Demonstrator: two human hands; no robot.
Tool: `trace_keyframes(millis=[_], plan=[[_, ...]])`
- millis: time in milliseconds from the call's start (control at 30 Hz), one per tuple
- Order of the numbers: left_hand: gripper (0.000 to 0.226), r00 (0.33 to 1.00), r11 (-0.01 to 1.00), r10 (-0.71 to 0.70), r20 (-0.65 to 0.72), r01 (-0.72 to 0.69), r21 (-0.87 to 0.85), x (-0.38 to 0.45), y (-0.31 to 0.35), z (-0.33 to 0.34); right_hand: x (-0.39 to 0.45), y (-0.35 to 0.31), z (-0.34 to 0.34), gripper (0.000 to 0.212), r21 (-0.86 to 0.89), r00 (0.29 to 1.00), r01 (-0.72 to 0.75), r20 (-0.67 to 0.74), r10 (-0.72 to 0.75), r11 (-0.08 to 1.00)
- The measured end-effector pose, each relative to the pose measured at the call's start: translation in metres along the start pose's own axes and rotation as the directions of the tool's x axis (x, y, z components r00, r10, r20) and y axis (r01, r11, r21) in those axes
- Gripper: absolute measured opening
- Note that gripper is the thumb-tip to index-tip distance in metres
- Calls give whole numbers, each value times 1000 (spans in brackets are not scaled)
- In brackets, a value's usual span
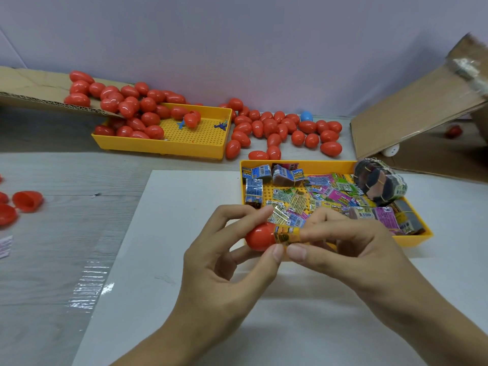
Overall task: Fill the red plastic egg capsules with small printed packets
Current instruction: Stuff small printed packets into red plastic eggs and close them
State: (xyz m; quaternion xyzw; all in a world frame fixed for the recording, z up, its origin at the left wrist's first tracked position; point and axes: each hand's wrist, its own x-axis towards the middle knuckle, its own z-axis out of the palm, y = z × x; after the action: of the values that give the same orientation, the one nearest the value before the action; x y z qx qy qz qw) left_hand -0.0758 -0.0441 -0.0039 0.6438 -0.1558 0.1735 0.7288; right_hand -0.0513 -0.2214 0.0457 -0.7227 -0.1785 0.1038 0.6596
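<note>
Blue egg (306, 116) near wall; cardboard flap (412, 120) right; white sheet (169, 260) on table.

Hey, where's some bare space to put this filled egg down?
The white sheet is bare left of the hands and the packet tray. The grey tabletop is bare between that sheet and the far yellow tray. It is crowded along the wall, where loose red eggs lie.

Grey wood-grain tabletop (79, 175) bearing white sheet (169, 260), two yellow perforated plastic trays (163, 147) (298, 164), loose red plastic egg capsules (287, 130), cardboard flaps (412, 114).
</note>
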Motion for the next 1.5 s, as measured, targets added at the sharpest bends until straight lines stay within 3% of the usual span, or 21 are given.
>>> trace_keyframes(millis=[300, 467, 700, 833, 1100, 1267, 1400, 1500], plan=[[41, 997, 993, 74, 6, -74, 88, 1, -5, 1, 0, 0, 2, 23, 26, 999, 1, -34, -1, 1000], [44, 991, 972, 127, 45, -134, 192, -1, -5, 2, 1, 2, 4, 20, 68, 996, -63, -65, 67, 996], [43, 991, 973, 121, 50, -129, 192, -1, -3, 2, -1, 5, 7, 29, 121, 993, -30, -106, 43, 992], [43, 991, 972, 122, 47, -129, 197, -1, -3, 3, 0, 6, 8, 26, 55, 994, 2, -110, 4, 998], [40, 996, 978, 83, 40, -89, 187, -2, -1, 3, 0, 9, 10, 28, 149, 988, -58, -132, 78, 987], [50, 998, 983, 53, 39, -59, 171, -3, 0, 3, -1, 8, 13, 29, 187, 987, -102, -106, 123, 977], [32, 997, 983, 62, 47, -69, 170, -2, 1, 2, -2, 4, 12, 15, 251, 982, -144, -81, 169, 957], [31, 997, 979, 62, 55, -71, 190, -1, 1, 2, -2, 1, 13, 13, 283, 979, -166, -69, 193, 945]])
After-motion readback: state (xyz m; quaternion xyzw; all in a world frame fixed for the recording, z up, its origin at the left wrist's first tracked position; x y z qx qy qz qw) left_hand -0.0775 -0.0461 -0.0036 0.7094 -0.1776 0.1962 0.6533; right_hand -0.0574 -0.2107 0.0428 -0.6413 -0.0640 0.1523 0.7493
